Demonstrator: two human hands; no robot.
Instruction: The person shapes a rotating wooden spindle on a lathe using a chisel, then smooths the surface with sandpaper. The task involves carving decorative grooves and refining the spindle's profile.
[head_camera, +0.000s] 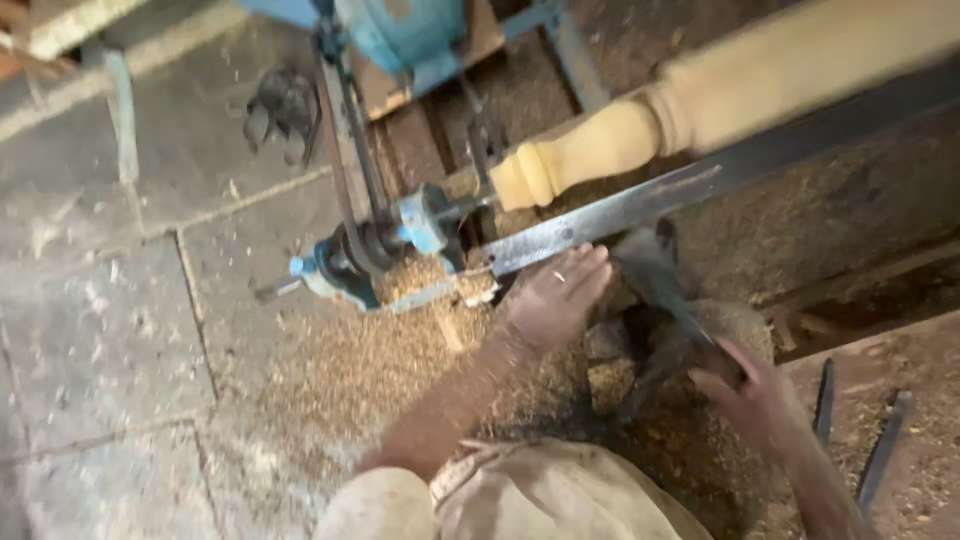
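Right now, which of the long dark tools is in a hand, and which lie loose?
The dark chisel held by the right hand, tip toward the tool rest. The two dark chisels lie untouched on the sawdust at right.

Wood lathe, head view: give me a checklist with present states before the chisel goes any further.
1. Left hand braced on the steel tool rest: ok, fingers lie against it.
2. Right hand grip on the dark chisel handle: ok, fist closed round its end.
3. Chisel tip on the turned wooden spindle: cannot tell, blurred.
4. Spindle seated in the blue drive end: ok, appears centred.
5. Spare chisels out of the way: ok, lying apart at right.
6. Sawdust underfoot: not ok, heaped.
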